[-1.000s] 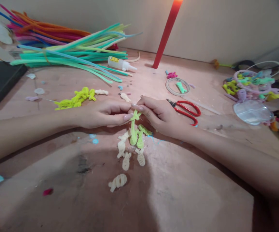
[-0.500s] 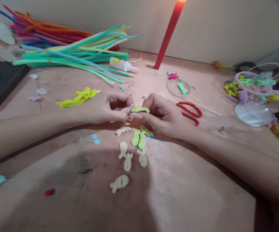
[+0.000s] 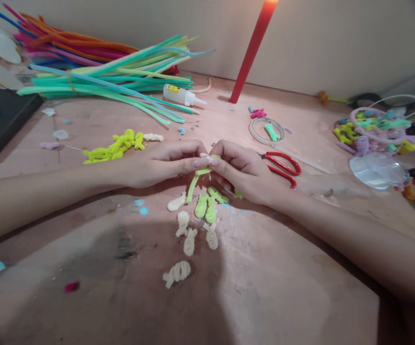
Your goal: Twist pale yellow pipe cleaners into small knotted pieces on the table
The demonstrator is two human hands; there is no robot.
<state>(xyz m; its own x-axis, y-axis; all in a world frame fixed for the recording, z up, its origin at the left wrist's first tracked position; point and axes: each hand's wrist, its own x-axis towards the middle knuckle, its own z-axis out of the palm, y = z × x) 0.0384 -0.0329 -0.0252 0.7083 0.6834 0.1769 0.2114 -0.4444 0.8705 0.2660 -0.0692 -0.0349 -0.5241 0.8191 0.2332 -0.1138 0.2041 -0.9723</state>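
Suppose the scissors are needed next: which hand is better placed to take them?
Right, probably. The scissors lie beside the right hand, while the left hand is farther away. Both pinch a green strip, so the right would need to let go.

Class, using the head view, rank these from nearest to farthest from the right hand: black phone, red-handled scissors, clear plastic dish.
From the right hand:
1. Red-handled scissors: just to its right.
2. Clear plastic dish: farther right.
3. Black phone: far left, beyond the left forearm.
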